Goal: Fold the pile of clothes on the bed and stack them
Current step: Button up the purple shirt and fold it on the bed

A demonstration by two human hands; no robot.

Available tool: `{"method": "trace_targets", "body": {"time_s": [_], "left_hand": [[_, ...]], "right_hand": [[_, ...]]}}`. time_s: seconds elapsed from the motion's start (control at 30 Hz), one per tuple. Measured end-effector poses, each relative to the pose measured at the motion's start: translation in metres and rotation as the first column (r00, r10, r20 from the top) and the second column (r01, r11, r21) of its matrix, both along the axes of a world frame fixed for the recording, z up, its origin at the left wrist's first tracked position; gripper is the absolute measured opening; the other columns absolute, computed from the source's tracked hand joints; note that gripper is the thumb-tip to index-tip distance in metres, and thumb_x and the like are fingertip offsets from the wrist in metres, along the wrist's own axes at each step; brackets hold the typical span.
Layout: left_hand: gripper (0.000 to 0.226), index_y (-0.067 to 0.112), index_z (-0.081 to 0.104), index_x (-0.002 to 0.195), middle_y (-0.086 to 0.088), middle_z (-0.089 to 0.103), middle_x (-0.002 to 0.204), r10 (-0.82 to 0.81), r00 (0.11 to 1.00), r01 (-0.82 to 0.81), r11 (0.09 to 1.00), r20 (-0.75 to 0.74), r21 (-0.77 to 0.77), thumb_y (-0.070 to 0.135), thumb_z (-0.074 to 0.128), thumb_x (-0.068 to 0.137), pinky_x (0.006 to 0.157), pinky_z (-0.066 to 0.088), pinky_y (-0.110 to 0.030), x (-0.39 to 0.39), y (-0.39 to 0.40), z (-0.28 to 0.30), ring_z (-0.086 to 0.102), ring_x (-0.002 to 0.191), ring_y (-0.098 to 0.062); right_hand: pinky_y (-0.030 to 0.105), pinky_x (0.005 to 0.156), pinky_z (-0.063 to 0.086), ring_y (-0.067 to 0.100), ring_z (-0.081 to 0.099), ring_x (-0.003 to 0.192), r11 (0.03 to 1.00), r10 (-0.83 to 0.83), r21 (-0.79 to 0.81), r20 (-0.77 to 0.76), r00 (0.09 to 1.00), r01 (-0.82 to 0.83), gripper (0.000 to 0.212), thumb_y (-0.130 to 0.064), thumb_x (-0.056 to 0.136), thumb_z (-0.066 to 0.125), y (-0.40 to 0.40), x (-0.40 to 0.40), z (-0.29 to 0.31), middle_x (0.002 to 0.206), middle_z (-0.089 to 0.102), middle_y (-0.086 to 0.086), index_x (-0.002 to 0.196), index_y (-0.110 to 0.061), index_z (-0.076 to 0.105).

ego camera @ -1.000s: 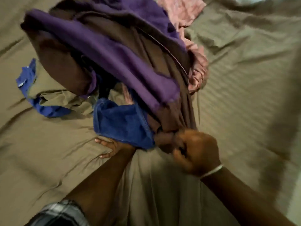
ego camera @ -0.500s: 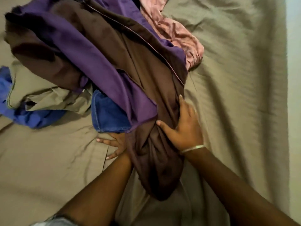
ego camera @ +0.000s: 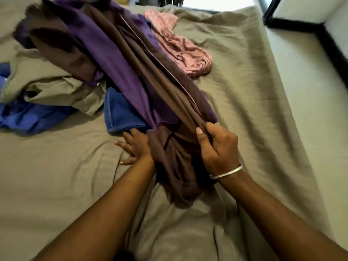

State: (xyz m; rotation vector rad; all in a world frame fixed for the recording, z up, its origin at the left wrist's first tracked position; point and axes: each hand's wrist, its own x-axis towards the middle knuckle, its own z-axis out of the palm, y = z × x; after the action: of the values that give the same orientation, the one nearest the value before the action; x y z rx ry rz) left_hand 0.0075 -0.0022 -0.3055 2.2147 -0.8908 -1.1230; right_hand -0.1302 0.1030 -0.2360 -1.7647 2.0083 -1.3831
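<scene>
Right hand (ego camera: 218,147) moved up brown cloth (ego camera: 169,95) — now pinching taut pleated folds.

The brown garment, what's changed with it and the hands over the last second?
The right hand had a fist on the brown garment, opened flat against it half a second ago, and now has a fresh grip on its bunched folds. More brown cloth has gathered toward the person. The left hand stayed spread on the bedsheet; the pink garment stayed put.

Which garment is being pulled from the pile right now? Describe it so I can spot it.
On the olive bed sheet, find the clothes pile at upper left. The brown garment stretches from it to the right hand, the only piece drawn taut, beside the purple cloth.
</scene>
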Motion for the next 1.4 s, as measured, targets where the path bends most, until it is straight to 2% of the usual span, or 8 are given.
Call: {"method": "trace_targets", "body": {"time_s": [0.17, 0.4, 0.53, 0.63, 0.8, 0.97, 1.1, 1.4], "left_hand": [[0.041, 0.007, 0.067, 0.109, -0.015, 0.07, 0.112, -0.029, 0.355, -0.219, 0.969, -0.934, -0.113, 0.043, 0.049, 0.097, 0.098, 0.05, -0.044, 0.002, 0.075, 0.072, 0.065, 0.101, -0.031], [0.032, 0.007, 0.056, 0.091, -0.014, 0.067, 0.092, -0.321, 0.779, 0.217, 0.944, -0.538, -0.249, 0.005, 0.075, 0.065, 0.083, 0.055, -0.041, 0.004, 0.168, 0.102, 0.063, 0.081, -0.026], [0.011, 0.004, 0.058, 0.064, -0.016, 0.065, 0.069, -0.318, 0.739, 0.247, 0.948, -0.594, -0.2, -0.002, 0.056, 0.073, 0.066, 0.057, -0.034, 0.007, 0.229, 0.104, 0.061, 0.062, -0.024], [0.038, 0.005, 0.052, 0.051, -0.004, 0.053, 0.045, -0.33, 0.7, 0.327, 0.936, -0.634, -0.127, -0.001, 0.043, 0.087, 0.06, 0.044, -0.03, 0.015, 0.278, 0.095, 0.049, 0.054, -0.022], [0.046, 0.007, 0.072, 0.073, -0.018, 0.069, 0.088, -0.473, 0.73, 0.5, 0.861, -0.494, -0.086, 0.037, 0.066, 0.039, 0.07, 0.05, -0.031, 0.02, 0.299, 0.073, 0.062, 0.081, -0.03], [0.098, 0.003, 0.03, 0.147, -0.019, 0.045, 0.144, -0.536, 0.841, 0.506, 0.827, -0.073, -0.246, 0.021, 0.079, 0.065, 0.106, 0.04, -0.038, 0.028, 0.296, 0.084, 0.05, 0.125, -0.036], [0.122, 0.029, -0.013, 0.155, -0.014, 0.012, 0.161, -0.674, 0.639, 0.766, 0.599, 0.371, -0.232, 0.03, 0.074, 0.069, 0.115, 0.027, -0.043, 0.028, 0.284, 0.087, 0.022, 0.144, -0.037], [0.075, 0.034, 0.041, 0.144, 0.016, 0.035, 0.153, -0.834, 0.068, 0.929, -0.148, 0.548, -0.339, -0.001, 0.056, 0.08, 0.114, 0.016, -0.06, 0.021, 0.225, 0.138, 0.017, 0.148, -0.015]], "right_hand": [[0.024, 0.055, 0.027, 0.004, 0.032, 0.055, 0.984, 0.171, -0.028, -0.077, 0.982, -0.174, 0.033, -0.026, 0.092, 0.054, 0.087, 0.025, 0.024, 0.06, 0.026, -0.011, 0.064, -0.025, 0.037], [0.034, 0.051, 0.039, 0.012, 0.045, 0.049, 0.808, 0.526, 0.366, -0.095, 0.845, -0.461, 0.049, -0.052, 0.096, 0.045, 0.202, 0.036, 0.066, 0.055, 0.046, 0.001, 0.065, -0.016, 0.054], [0.033, 0.054, 0.047, 0.01, 0.058, 0.055, 0.987, -0.03, 0.157, 0.014, 0.999, 0.027, 0.027, -0.049, 0.09, 0.056, 0.237, 0.024, 0.058, 0.062, 0.062, -0.005, 0.08, -0.024, 0.065], [0.032, 0.069, 0.048, 0.019, 0.064, 0.087, 0.881, -0.319, 0.348, -0.064, 0.946, 0.321, 0.018, -0.036, 0.086, 0.067, 0.247, 0.006, 0.029, 0.093, 0.067, -0.001, 0.099, -0.024, 0.066], [0.042, 0.093, 0.046, 0.037, 0.049, 0.119, 0.677, -0.399, 0.546, -0.291, 0.869, 0.494, 0.067, -0.053, 0.081, 0.066, 0.24, -0.019, 0.001, 0.126, 0.053, 0.015, 0.132, -0.013, 0.048], [0.031, 0.079, 0.048, 0.03, 0.064, 0.099, 0.739, -0.427, 0.624, 0.14, 0.893, 0.255, 0.036, -0.027, 0.074, 0.08, 0.227, -0.035, -0.002, 0.102, 0.07, 0.011, 0.104, -0.009, 0.068], [0.024, 0.068, 0.044, 0.018, 0.062, 0.08, 0.912, -0.302, 0.371, 0.312, 0.901, 0.178, 0.038, 0.005, 0.064, 0.068, 0.226, -0.025, 0.007, 0.081, 0.068, 0.001, 0.081, -0.029, 0.063], [0.011, 0.063, 0.036, -0.004, 0.051, 0.066, 0.969, 0.247, -0.027, 0.103, 0.964, -0.245, 0.045, 0.007, 0.056, 0.042, 0.244, 0.0, 0.086, 0.069, 0.055, -0.018, 0.078, -0.033, 0.047]]}}
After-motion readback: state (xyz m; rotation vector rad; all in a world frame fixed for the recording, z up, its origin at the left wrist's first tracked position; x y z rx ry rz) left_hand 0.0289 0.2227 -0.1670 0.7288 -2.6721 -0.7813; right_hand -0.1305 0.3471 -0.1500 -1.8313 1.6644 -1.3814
